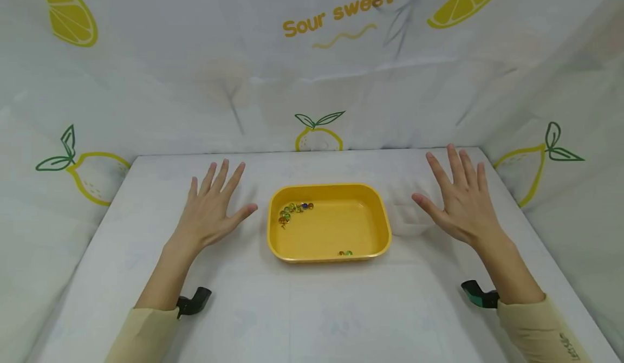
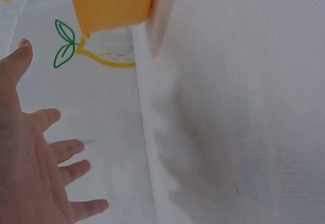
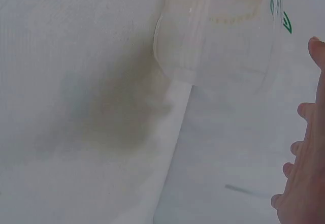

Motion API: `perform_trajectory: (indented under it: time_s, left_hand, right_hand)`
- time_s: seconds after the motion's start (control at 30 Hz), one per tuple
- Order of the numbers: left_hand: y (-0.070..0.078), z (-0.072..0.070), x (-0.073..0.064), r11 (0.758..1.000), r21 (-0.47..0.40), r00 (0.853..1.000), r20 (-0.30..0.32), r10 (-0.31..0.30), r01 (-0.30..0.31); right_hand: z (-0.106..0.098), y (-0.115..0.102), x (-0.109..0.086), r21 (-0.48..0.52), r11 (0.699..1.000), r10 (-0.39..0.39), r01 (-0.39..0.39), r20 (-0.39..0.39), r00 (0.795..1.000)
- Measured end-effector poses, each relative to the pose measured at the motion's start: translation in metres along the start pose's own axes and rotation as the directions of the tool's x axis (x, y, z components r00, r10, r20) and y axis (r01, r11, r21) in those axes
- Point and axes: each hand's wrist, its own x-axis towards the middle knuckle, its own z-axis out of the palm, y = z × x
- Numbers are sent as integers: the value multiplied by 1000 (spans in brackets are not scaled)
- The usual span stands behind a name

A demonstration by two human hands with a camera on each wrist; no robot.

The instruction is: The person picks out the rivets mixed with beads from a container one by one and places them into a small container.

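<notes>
My left hand hovers left of a yellow tray, its fingers spread and holding nothing. On the other side my right hand is held out the same way, beside a clear plastic container. That container stands just right of the tray and is faint in the head view. Several small glass marbles, green, amber and blue, lie in the tray's back left corner. A couple more marbles sit by its front wall, partly hidden. In the left wrist view the tray shows its outer wall.
A white-covered table carries the tray and the container. White cloth printed with lemons hangs behind it and at both sides. Each wrist wears a small black camera over the table.
</notes>
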Motion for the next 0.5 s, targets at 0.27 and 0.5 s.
perform_trajectory:
  time_s: [0.27,0.5]
  left_hand:
    - [0,-3,-2,970,-241,999,48,17,-5]
    - [4,-6,-4,906,-419,991,136,-4,61]
  right_hand:
    - [2,-6,3,47,999,-8,10,-57,998]
    - [5,-13,4,117,993,-17,29,-102,995]
